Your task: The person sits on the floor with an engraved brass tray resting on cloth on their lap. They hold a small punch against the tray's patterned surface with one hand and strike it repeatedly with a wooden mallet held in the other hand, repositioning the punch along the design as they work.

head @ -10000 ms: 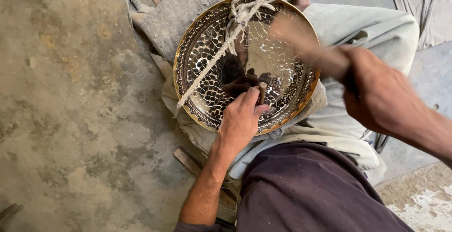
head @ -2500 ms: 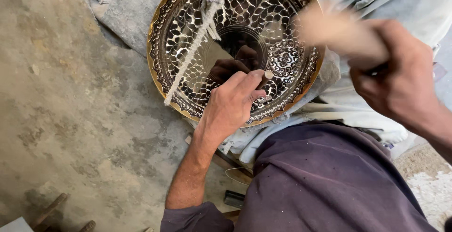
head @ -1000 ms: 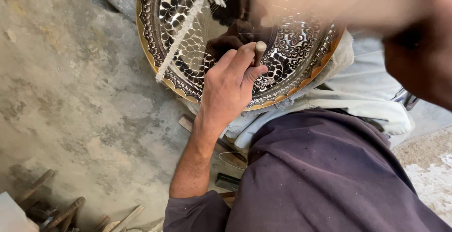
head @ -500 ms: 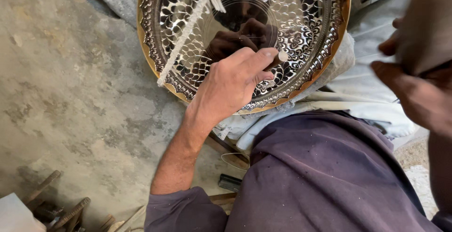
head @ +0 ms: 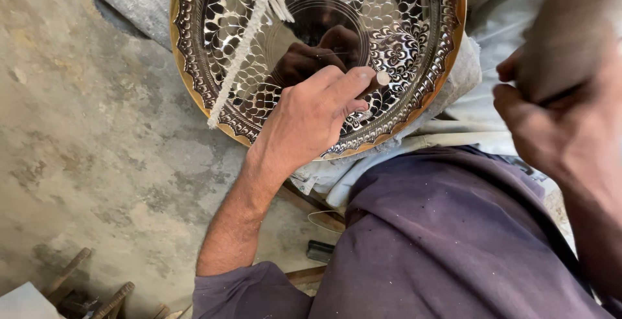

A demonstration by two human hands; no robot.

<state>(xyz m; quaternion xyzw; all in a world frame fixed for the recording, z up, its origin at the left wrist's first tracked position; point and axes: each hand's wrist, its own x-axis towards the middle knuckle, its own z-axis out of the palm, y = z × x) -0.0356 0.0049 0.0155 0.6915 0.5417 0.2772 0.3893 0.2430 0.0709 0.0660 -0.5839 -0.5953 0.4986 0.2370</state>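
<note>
Round engraved brass tray with a dark floral pattern (head: pixel 402 40), propped on pale folded cloth (head: pixel 414 144) over the lap, above the concrete floor (head: pixel 97 163). A short metal punch with a flat pale head (head: pixel 378 80) is pinched between the fingers of the left hand (head: pixel 311 118), its tip set on the patterned band near the tray's lower rim. The right hand (head: pixel 570 118) is raised at the right edge, clenched on a blurred object, probably a mallet. The step in hand is judged to be chasing; a square blow on the punch head is called for. A white twisted cord (head: pixel 243 50) lies across the tray.
</note>
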